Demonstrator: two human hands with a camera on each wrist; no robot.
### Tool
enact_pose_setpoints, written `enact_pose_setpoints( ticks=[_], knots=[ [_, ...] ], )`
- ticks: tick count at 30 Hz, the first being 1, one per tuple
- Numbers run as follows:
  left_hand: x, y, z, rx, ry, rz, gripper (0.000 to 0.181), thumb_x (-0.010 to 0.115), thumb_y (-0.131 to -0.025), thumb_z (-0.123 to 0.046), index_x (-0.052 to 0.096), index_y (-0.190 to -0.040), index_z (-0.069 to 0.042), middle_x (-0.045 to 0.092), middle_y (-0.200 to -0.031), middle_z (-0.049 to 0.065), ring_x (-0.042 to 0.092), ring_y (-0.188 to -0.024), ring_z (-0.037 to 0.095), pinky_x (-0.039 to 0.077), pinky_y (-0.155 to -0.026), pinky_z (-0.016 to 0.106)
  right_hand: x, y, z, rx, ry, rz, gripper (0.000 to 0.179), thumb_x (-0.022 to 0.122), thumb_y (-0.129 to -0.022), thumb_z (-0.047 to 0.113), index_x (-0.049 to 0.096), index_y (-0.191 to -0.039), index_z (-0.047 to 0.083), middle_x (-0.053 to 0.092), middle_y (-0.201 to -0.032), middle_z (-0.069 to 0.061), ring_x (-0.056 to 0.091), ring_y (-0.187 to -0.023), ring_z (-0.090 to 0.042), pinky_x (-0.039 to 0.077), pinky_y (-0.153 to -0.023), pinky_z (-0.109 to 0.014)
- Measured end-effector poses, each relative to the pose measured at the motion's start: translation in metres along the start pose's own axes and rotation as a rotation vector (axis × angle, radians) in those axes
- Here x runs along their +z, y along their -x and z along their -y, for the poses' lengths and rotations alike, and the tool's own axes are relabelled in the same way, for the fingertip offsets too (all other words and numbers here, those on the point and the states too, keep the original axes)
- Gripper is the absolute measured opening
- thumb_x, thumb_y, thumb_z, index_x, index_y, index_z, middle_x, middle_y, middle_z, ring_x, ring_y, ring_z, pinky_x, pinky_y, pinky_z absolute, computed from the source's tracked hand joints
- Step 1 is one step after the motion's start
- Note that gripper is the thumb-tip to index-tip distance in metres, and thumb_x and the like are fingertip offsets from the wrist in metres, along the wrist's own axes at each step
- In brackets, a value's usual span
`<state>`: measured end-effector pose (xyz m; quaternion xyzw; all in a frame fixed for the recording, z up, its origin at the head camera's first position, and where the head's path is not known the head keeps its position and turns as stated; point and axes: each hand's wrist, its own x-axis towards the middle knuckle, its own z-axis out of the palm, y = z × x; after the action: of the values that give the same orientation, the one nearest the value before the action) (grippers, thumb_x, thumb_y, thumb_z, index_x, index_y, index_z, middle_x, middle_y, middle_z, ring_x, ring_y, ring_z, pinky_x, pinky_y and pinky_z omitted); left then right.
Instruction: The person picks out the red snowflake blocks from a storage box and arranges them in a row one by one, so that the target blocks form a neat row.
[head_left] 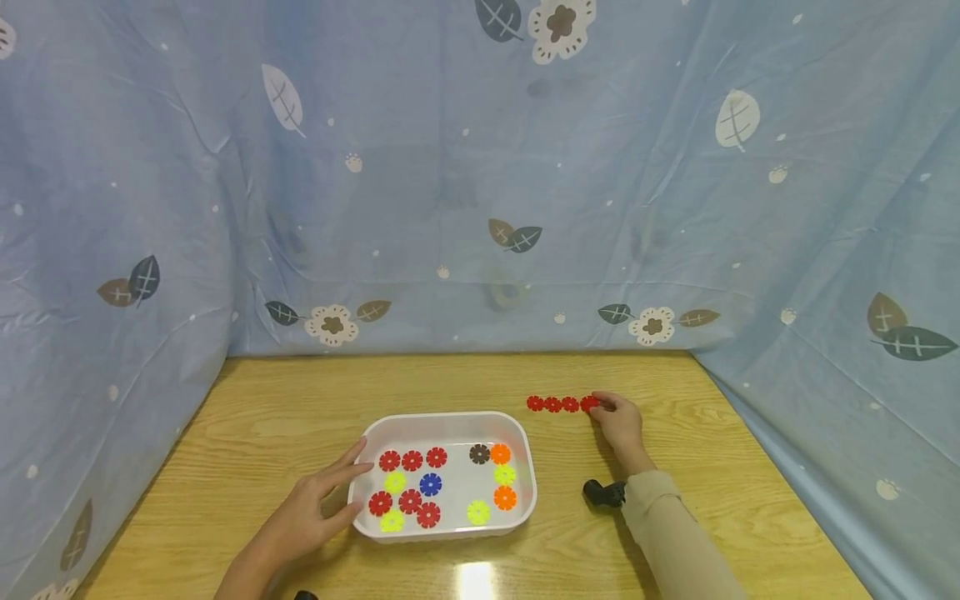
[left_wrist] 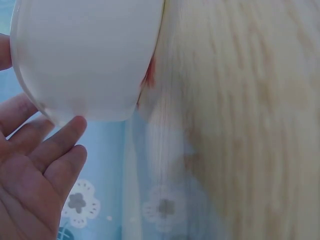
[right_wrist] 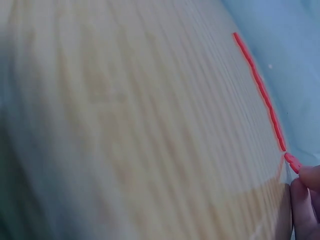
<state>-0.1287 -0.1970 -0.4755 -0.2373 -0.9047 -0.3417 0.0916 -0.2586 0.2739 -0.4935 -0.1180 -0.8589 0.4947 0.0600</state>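
Note:
My right hand (head_left: pixel 621 427) pinches a red notched plastic disc (right_wrist: pixel 292 162) between thumb and fingertips, at the right end of a row of red discs (head_left: pixel 552 405). In the right wrist view the held disc tilts against the end of the row (right_wrist: pixel 261 87), which lies flat on the table. My left hand (head_left: pixel 313 504) rests at the left end of a white tray (head_left: pixel 450 425); its extended fingers (left_wrist: pixel 62 142) touch the wall, and a fingertip reaches over the rim. Inside the tray lie red discs (head_left: pixel 412 461), yellow discs (head_left: pixel 394 482), orange discs (head_left: pixel 505 498), a blue disc (head_left: pixel 431 485) and a dark brown disc (head_left: pixel 479 454).
A wooden table (head_left: pixel 300 387) carries everything. Blue curtain cloth (head_left: pixel 420 183) with leaves and flowers hangs behind it and along both sides. Beside the right sleeve (head_left: pixel 667 521) a black wrist-worn device (head_left: pixel 603 493) juts out over the table.

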Motion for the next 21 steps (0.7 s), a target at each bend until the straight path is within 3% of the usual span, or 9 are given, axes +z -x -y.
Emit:
enact_pose_setpoints(
  ticks=[5, 13, 17, 21],
  knots=[
    [-0.0003, -0.0003, -0.0001, -0.006, 0.009, 0.004, 0.04, 0.07, -0.085, -0.024, 0.063, -0.124, -0.015, 0.042, -0.148, 0.008, 0.044, -0.128, 0.03, 0.044, -0.1, 0.04, 0.0024, 0.0005, 0.0026, -0.033, 0.08, -0.024, 0.034, 0.059, -0.09, 0.006, 0.06, -0.123, -0.003, 0.061, -0.121, -0.025, 0.058, -0.109, -0.036, 0.051, -0.09, -0.044],
    [-0.0013, -0.0005, -0.0013, -0.005, 0.013, 0.014, 0.04, 0.068, -0.087, -0.023, 0.062, -0.125, -0.014, 0.041, -0.149, 0.008, 0.044, -0.129, 0.03, 0.044, -0.099, 0.047, 0.0045, 0.0012, 0.0012, -0.082, 0.117, -0.053, 0.036, 0.062, -0.087, 0.004, 0.06, -0.122, -0.005, 0.063, -0.117, -0.025, 0.059, -0.108, -0.037, 0.05, -0.092, -0.047],
    [-0.0008, 0.0, 0.0, 0.02, 0.008, 0.0, 0.039, 0.069, -0.086, -0.022, 0.063, -0.124, -0.014, 0.042, -0.148, 0.008, 0.044, -0.128, 0.03, 0.042, -0.102, 0.034, 0.0049, 0.0021, 0.0003, -0.086, 0.115, -0.047, 0.039, 0.062, -0.087, 0.004, 0.057, -0.125, -0.006, 0.06, -0.122, -0.026, 0.058, -0.111, -0.037, 0.05, -0.092, -0.047],
    [-0.0004, 0.0013, 0.0009, 0.047, 0.016, -0.015, 0.039, 0.069, -0.086, -0.02, 0.063, -0.123, -0.013, 0.042, -0.148, 0.01, 0.044, -0.128, 0.029, 0.034, -0.104, 0.017, 0.0042, 0.0038, 0.0013, -0.063, 0.088, -0.042, 0.043, 0.062, -0.087, 0.005, 0.054, -0.128, -0.006, 0.059, -0.124, -0.026, 0.056, -0.114, -0.038, 0.05, -0.093, -0.047]
  ],
)
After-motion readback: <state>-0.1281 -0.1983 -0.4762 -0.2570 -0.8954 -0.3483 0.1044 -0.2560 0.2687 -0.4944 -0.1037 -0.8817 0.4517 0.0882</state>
